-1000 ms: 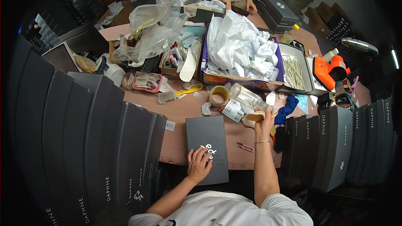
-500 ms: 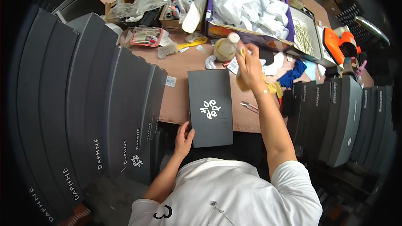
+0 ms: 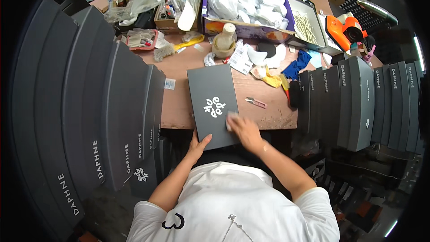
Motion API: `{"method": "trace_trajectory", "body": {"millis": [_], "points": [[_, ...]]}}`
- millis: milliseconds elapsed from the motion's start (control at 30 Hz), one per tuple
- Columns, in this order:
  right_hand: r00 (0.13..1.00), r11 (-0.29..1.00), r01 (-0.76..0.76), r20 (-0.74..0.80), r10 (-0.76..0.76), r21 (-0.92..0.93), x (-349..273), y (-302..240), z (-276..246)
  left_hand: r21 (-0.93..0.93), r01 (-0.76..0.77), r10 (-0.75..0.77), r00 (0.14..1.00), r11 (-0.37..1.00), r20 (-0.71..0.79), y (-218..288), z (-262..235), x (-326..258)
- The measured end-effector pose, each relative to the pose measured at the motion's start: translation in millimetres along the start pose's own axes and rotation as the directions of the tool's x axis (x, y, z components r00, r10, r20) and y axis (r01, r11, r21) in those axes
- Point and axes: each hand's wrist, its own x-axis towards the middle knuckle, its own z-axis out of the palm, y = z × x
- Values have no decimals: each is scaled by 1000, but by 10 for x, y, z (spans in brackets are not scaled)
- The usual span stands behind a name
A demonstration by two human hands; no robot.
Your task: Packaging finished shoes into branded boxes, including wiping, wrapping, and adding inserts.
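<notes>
A dark grey shoe box (image 3: pixel 204 83) lies at the table's near edge and sticks out over it, with white lettering on its lid. My left hand (image 3: pixel 197 147) grips its near left corner, the thumb on the lid and the fingers down the side. My right hand (image 3: pixel 245 133) is closed, pressing a small pale wad (image 3: pixel 231 120) onto the lid's right side; the wad is mostly hidden by the fingers. Beyond the box stands a squat bottle (image 3: pixel 223 47) with a white top. Small pink-handled thread snips (image 3: pixel 256 102) lie to the right of the box.
Tall stacks of dark shoe boxes rise at left (image 3: pixel 89 103) and right (image 3: pixel 345 103). At the back are a carton of white paper (image 3: pixel 246 0), a box of sticks (image 3: pixel 305 29) and an orange device (image 3: pixel 338 31). A yellow-handled brush (image 3: pixel 181 45) and blue cloth (image 3: pixel 296 65) lie nearer.
My right hand has come from beside the bottle down to the lid. The box has turned slightly, and my left thumb now lies on its top. The view has shifted.
</notes>
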Motion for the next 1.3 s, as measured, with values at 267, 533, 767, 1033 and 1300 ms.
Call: {"method": "trace_trajectory", "body": {"millis": [267,533,767,1033,1300], "points": [[989,989,135,48,-138,55,-343,-91,75,24,-87,88,995,996,-43,-92,22,9],[997,995,76,-23,-75,68,-138,-91,166,-4,-49,49,997,999,-62,-24,47,-26],[1000,985,-15,21,11,173,377,84,-19,764,-447,647,761,466,50,655,147,-157],[981,971,-56,-170,97,234,146,12,-40,669,-741,527,594,64,608,884,312,310],[988,987,-123,-77,132,103,-260,-127,96,736,-632,366,643,-241,672,545,537,-74]]}}
